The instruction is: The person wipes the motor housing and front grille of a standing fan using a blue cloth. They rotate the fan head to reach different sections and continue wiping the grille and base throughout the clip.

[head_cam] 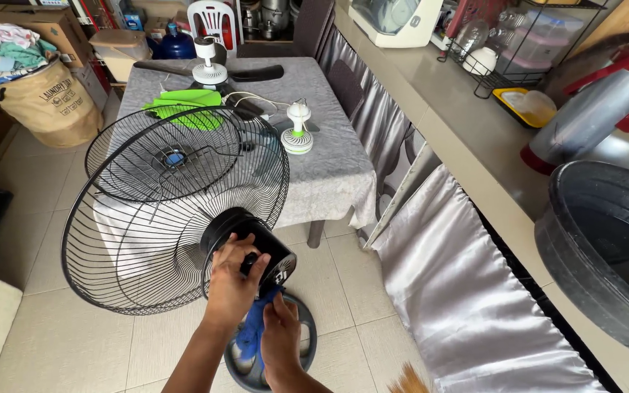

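left hand [231, 280] grips one fan motor [252, 247]; right hand [279, 338] seemingly pinches one blue cloth [252, 331].

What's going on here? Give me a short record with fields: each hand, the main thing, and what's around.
left hand: grips the black motor housing of a stand fan
right hand: holds a blue cloth below the housing
fan grille: black wire, tilted toward the table
fan base: round, grey, on tiled floor
table: grey cloth, small white fan, green blades
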